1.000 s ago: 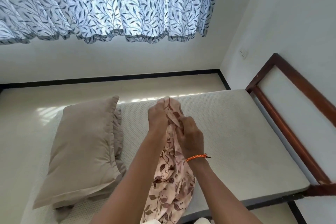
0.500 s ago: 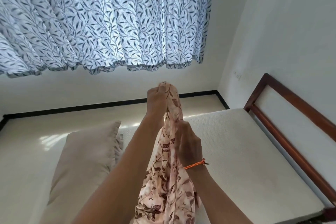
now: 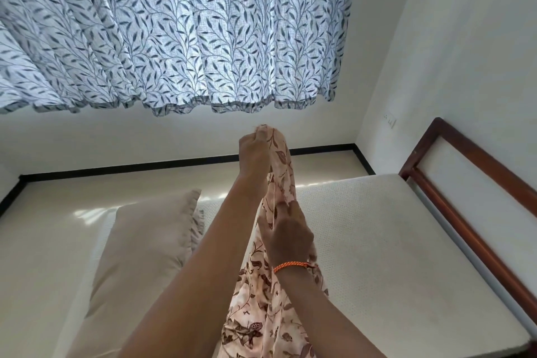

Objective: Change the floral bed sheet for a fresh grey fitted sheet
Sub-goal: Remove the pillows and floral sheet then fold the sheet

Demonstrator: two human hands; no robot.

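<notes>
The floral bed sheet (image 3: pixel 279 285), pale pink with brown leaves and blooms, hangs gathered in a narrow rope above the bare mattress (image 3: pixel 377 256). The left hand (image 3: pixel 254 151) grips its top end, raised high. The right hand (image 3: pixel 287 234) clasps it lower down, though its fingers are probably hidden behind cloth.

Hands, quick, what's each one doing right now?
Left hand: closed, gripping the top of the peach floral cotton bed sheet.
Right hand: closed, fingers gripping the same sheet lower down.
</notes>
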